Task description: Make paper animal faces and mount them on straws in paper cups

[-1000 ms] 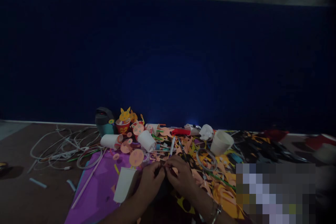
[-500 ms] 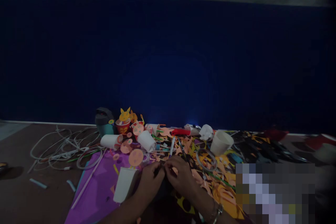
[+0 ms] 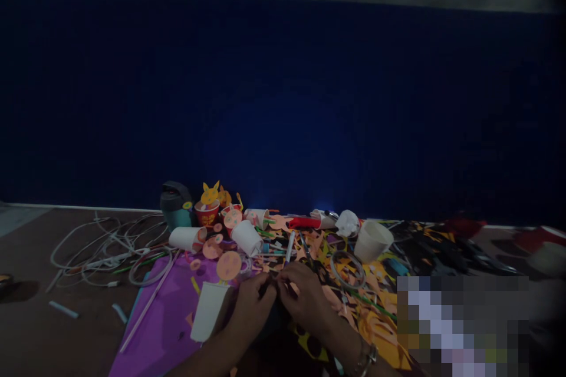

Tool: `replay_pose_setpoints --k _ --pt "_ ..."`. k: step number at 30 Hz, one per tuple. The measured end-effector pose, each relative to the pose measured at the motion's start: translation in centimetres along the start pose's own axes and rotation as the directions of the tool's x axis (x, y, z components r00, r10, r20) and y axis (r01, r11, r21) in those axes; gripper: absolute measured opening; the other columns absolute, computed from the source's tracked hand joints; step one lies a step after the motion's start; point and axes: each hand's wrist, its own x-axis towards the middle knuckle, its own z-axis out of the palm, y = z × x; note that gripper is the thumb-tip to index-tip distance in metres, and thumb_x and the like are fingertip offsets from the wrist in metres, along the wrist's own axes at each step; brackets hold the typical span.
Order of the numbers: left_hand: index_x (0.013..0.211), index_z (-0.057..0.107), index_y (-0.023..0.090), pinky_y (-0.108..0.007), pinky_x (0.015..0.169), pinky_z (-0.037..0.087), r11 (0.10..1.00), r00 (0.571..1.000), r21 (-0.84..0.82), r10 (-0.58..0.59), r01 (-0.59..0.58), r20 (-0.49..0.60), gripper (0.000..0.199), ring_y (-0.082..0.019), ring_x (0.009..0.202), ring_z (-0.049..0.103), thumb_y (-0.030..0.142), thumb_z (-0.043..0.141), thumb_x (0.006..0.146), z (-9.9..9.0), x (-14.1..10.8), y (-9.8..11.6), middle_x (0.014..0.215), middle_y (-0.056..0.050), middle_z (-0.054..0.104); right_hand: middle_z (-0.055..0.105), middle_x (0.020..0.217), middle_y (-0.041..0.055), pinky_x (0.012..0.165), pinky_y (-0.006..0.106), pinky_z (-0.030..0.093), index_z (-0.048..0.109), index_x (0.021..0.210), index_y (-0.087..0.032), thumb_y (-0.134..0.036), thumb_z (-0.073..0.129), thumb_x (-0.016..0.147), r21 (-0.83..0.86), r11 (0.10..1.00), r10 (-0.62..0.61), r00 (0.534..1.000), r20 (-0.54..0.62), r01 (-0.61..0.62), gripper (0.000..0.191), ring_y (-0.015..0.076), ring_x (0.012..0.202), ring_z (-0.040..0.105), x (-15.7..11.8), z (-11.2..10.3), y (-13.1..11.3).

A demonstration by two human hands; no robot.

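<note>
Evidently both left hand (image 3: 255, 304) and right hand (image 3: 303, 296) curl their fingers inward; anything held is indistinct.

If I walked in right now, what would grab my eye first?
Probably the purple sheet at the lower left, bright against the dark blue wall. Next, the yellow eared cutout above a red cup, beside the teal bottle. Two hands meet at the bottom centre.

Two hands (image 3: 255, 303), one teal bottle (image 3: 177, 217), one purple sheet (image 3: 165, 300), one crumpled ball (image 3: 347, 223)
</note>
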Motion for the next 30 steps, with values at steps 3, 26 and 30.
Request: replay_pose_setpoints --k 3,26,30 --pt "0.059 0.047 0.019 -0.023 0.054 0.032 1.000 1.000 0.000 0.002 -0.002 -0.003 0.017 -0.014 0.058 0.043 0.023 0.044 0.076 -0.1 0.0 0.4 0.057 0.003 0.046 0.062 0.072 0.0041 0.066 0.028 0.042 0.064 0.072 -0.018 -0.022 0.054 0.079 0.213 0.953 0.221 0.975 0.000 -0.216 0.012 0.0175 0.070 0.056 0.4 -0.1 0.2" --pt "0.070 0.055 0.018 -0.025 0.059 0.038 0.998 0.998 0.016 0.068 -0.069 0.011 0.018 -0.016 0.063 0.051 0.029 0.048 0.083 -0.8 -0.1 3.8 0.066 0.001 0.056 0.062 0.072 0.0009 0.062 0.024 0.042 0.059 0.076 -0.018 -0.026 0.050 0.083 0.154 0.952 0.248 0.961 0.123 -0.266 0.015 0.0148 0.067 0.055 1.3 -2.9 -0.8" --pt "0.068 0.054 0.018 -0.023 0.056 0.036 0.998 0.998 0.027 0.062 -0.062 -0.012 0.018 -0.014 0.061 0.049 0.028 0.048 0.082 -0.9 0.1 3.9 0.063 0.002 0.053 0.061 0.070 0.0016 0.063 0.025 0.044 0.057 0.072 -0.017 -0.027 0.052 0.082 0.240 0.929 0.267 0.960 0.088 -0.280 0.015 0.0155 0.067 0.057 1.3 -2.6 -1.4"
